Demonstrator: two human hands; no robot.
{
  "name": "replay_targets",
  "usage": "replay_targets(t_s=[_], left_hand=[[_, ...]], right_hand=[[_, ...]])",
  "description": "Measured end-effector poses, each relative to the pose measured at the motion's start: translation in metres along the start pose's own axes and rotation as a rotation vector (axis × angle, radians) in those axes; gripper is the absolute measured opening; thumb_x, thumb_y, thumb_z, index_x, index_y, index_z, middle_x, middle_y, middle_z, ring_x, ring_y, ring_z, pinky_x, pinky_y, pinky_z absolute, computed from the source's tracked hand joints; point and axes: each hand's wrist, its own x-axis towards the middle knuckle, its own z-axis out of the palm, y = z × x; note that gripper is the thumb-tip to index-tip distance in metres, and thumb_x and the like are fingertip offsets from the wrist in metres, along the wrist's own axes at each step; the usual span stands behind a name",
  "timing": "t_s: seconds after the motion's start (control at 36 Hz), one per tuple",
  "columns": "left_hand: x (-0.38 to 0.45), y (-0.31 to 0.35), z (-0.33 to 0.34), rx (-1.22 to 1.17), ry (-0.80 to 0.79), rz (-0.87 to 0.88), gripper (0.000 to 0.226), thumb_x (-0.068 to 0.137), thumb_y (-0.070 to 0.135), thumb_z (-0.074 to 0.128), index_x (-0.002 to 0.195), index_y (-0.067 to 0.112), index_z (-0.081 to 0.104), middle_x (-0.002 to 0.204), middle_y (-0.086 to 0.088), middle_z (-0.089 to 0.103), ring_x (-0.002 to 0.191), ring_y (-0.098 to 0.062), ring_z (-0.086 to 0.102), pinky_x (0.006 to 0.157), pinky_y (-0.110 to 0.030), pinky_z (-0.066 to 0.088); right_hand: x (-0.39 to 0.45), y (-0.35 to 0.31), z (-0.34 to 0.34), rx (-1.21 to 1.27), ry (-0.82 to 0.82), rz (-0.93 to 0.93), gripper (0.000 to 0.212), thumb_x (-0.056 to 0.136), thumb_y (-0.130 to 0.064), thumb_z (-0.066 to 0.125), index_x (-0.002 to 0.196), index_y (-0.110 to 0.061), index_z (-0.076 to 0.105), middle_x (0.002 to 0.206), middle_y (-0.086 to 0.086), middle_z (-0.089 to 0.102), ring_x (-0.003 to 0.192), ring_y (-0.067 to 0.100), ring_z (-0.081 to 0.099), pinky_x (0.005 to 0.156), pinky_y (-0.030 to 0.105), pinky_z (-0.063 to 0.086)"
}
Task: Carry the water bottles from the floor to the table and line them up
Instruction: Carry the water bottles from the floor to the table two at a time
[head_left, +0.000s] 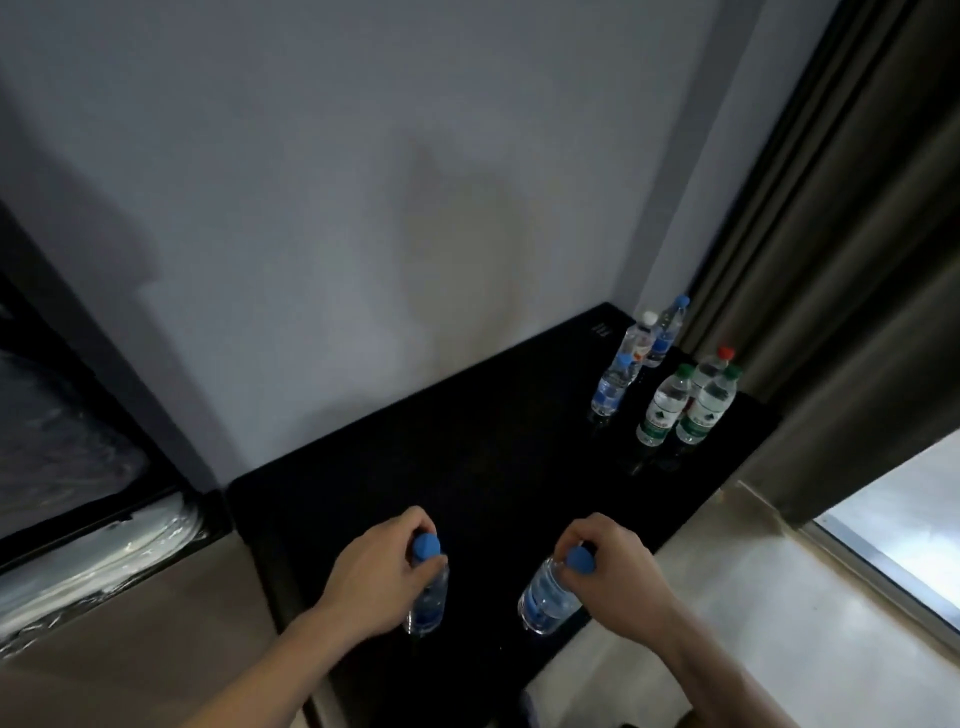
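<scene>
Step in hand: setting 2 bottles down on near end of black table (467, 467), prob. mid-placement. Left hand (379, 571) wrapped round neck of left bottle (428, 597), fingers clamped just under blue cap; bottle upright, base at or near table top, contact not clear. Right hand (618, 561) clamped same way on right bottle (548, 597), tilted, base toward table's near right edge. Both clear plastic w/ blue labels, blue caps, look full.

Already on table, far right corner by wall and curtain (831, 260): three blue-label bottles (613, 387) in loose line (two blue caps, one white), plus green-label bottles (701, 405) w/ green caps and one red-cap bottle behind, bunched close.

Next move, as judged: straighten right bottle, seat both flat, let go; then slide toward far group so row reads as one line. Risk: tilted bottle near edge could tip off if released early.
</scene>
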Motion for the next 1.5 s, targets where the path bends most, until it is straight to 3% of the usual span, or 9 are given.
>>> replay_targets(t_s=[0.08,0.31,0.53,0.78,0.97,1.08,1.28,1.44,1.5], left_hand=[[0.027,0.007,0.006,-0.002,-0.024,-0.026,0.022,0.088,0.053,0.069,0.095,0.050,0.049,0.086,0.015,0.064,0.080,0.016,0.058,0.056,-0.017,0.044],[0.112,0.049,0.020,0.012,-0.040,-0.088,0.021,0.090,0.046,0.068,0.100,0.047,0.049,0.097,0.019,0.060,0.084,0.001,0.062,0.072,-0.022,0.053],[0.188,0.103,0.032,0.034,-0.025,-0.095,0.022,0.095,0.039,0.066,0.111,0.038,0.051,0.106,0.013,0.059,0.092,-0.004,0.061,0.084,-0.030,0.056],[0.250,0.137,0.071,0.087,0.032,-0.135,0.024,0.092,0.038,0.068,0.107,0.038,0.050,0.100,0.011,0.057,0.085,-0.004,0.060,0.079,-0.030,0.057],[0.259,0.144,0.088,0.106,0.089,-0.113,0.031,0.093,0.033,0.069,0.116,0.032,0.049,0.109,0.007,0.058,0.090,-0.008,0.063,0.084,-0.035,0.059],[0.258,0.146,0.090,0.111,0.113,-0.085,0.032,0.098,0.034,0.062,0.127,0.030,0.048,0.116,0.004,0.059,0.093,-0.009,0.064,0.085,-0.036,0.059],[0.255,0.143,0.093,0.157,0.129,-0.056,0.052,0.103,0.037,0.050,0.152,0.030,0.033,0.130,0.002,0.054,0.098,-0.011,0.063,0.084,-0.036,0.059],[0.235,0.135,0.084,0.143,0.094,-0.038,0.054,0.103,0.033,0.051,0.153,0.035,0.030,0.131,0.003,0.052,0.091,-0.008,0.060,0.079,-0.030,0.057],[0.222,0.132,0.082,0.131,0.085,-0.046,0.053,0.102,0.035,0.052,0.151,0.038,0.030,0.129,0.006,0.052,0.092,-0.007,0.060,0.080,-0.030,0.058]], right_hand=[[0.032,0.014,-0.012,-0.003,-0.016,-0.006,0.021,0.077,-0.025,0.068,0.082,-0.045,0.061,0.094,-0.020,0.059,0.084,-0.003,0.062,0.061,0.018,0.051],[0.112,0.050,-0.050,-0.011,-0.066,-0.011,0.023,0.081,-0.024,0.067,0.080,-0.046,0.059,0.098,-0.020,0.054,0.078,0.003,0.062,0.055,0.016,0.048],[0.171,0.082,-0.085,-0.050,-0.120,-0.003,0.022,0.082,-0.021,0.066,0.077,-0.041,0.059,0.101,-0.016,0.052,0.083,0.005,0.059,0.061,0.018,0.047],[0.210,0.110,-0.097,-0.089,-0.150,0.034,0.017,0.087,-0.025,0.066,0.081,-0.040,0.061,0.103,-0.015,0.049,0.085,0.005,0.057,0.060,0.017,0.043],[0.212,0.132,-0.092,-0.063,-0.146,0.079,0.019,0.091,-0.023,0.063,0.085,-0.041,0.059,0.109,-0.012,0.047,0.085,0.005,0.056,0.057,0.015,0.042],[0.214,0.136,-0.098,-0.044,-0.153,0.080,0.015,0.092,-0.025,0.063,0.098,-0.038,0.062,0.114,-0.012,0.049,0.094,0.007,0.058,0.063,0.015,0.043],[0.210,0.138,-0.103,-0.066,-0.198,0.092,0.028,0.093,-0.020,0.064,0.117,-0.034,0.062,0.124,-0.010,0.049,0.106,0.010,0.058,0.076,0.018,0.049],[0.198,0.134,-0.103,-0.074,-0.174,0.112,0.046,0.093,-0.027,0.065,0.135,-0.037,0.051,0.141,-0.009,0.043,0.098,0.005,0.054,0.058,0.014,0.042],[0.192,0.129,-0.103,-0.069,-0.161,0.130,0.053,0.092,-0.031,0.067,0.140,-0.038,0.045,0.145,-0.008,0.038,0.100,0.005,0.055,0.059,0.013,0.041]])
